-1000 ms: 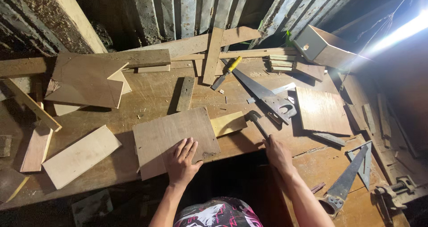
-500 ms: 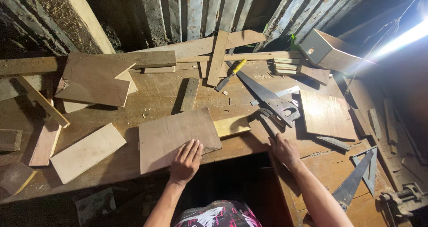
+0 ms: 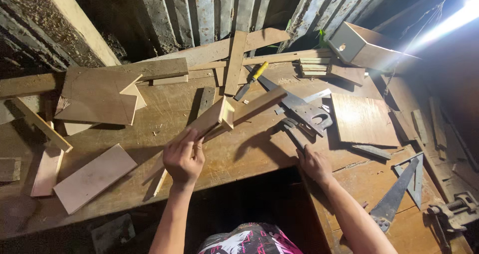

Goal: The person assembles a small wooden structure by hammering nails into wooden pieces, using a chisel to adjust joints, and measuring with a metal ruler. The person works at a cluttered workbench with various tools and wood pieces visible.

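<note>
Our left hand has its grip closed on the near edge of a plywood board, which is lifted off the bench and tilted up edge-on toward the camera; its shadow falls on the bench top below. A thin wood strip lies just beside that wrist.

Our right hand is down at the bench edge, fingers curled around the handle of a hammer whose head points away from us; grip closed on it.

Just beyond the hammer lies a handsaw, and behind it a chisel with a yellow handle. A square plywood panel lies to the right, a second saw on the lower surface, a clamp at far right. At left lie a flat board and a larger panel. A small wooden box sits at the back right.
</note>
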